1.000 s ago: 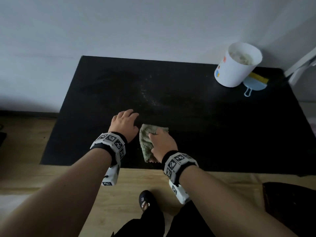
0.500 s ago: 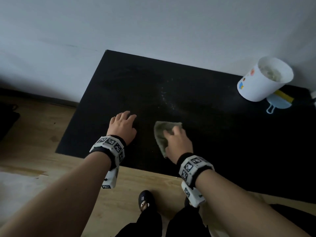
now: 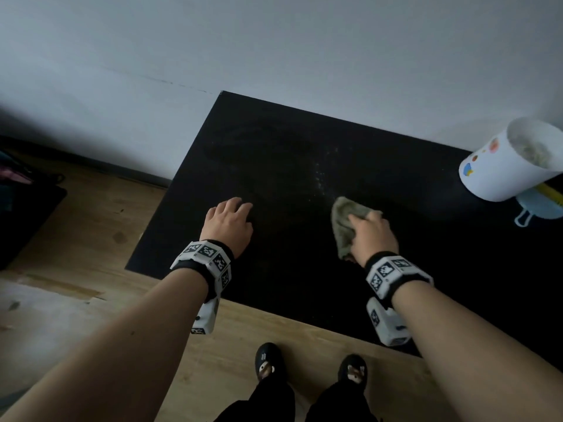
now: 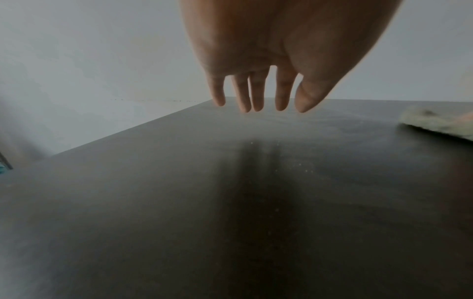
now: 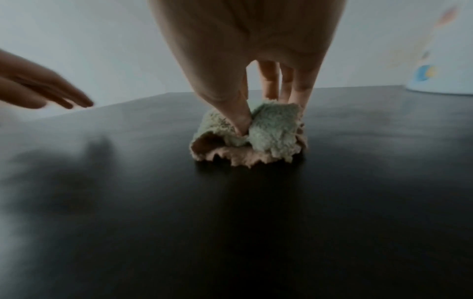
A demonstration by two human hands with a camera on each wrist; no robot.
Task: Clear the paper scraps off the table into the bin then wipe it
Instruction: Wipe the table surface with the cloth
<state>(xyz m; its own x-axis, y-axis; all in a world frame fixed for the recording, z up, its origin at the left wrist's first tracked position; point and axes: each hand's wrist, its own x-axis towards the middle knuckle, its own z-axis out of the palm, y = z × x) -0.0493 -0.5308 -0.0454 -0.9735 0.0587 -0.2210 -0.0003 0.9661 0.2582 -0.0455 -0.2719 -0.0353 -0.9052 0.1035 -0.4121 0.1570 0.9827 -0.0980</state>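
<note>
1. Head view is showing us that our right hand [image 3: 373, 236] is now pressing the green cloth [image 3: 344, 222] further toward 3 o'clock on the black table [image 3: 304, 293] than a second ago, when it was lying close beside our left hand [image 3: 227, 225]; the two hands are now well apart.
2. We are reading that shift as a wiping stroke travelling toward the white bin [image 3: 505, 166], which is sitting at the table's 2 o'clock corner with pale scraps inside it.
3. We are judging that the scrap-clearing part is done and the wiping is underway, since only a faint trail of specks [image 3: 320, 175] is showing at 12 o'clock of the cloth.
4. Right wrist view is showing our thumb [image 5: 240, 123] pinching into the bunched cloth [image 5: 256, 135] while the other fingers [image 5: 270, 81] are curling round its far side.
5. Left wrist view is showing our left fingers [image 4: 256, 95] hanging straight and loosely spread above the table, holding nothing; whether the tips are touching the surface we cannot tell.
6. The bin and the blue dustpan [image 3: 536, 205] behind it are being cut off by the right edge of the head view, and the bin's contents are too blurred to name beyond pale scraps.
</note>
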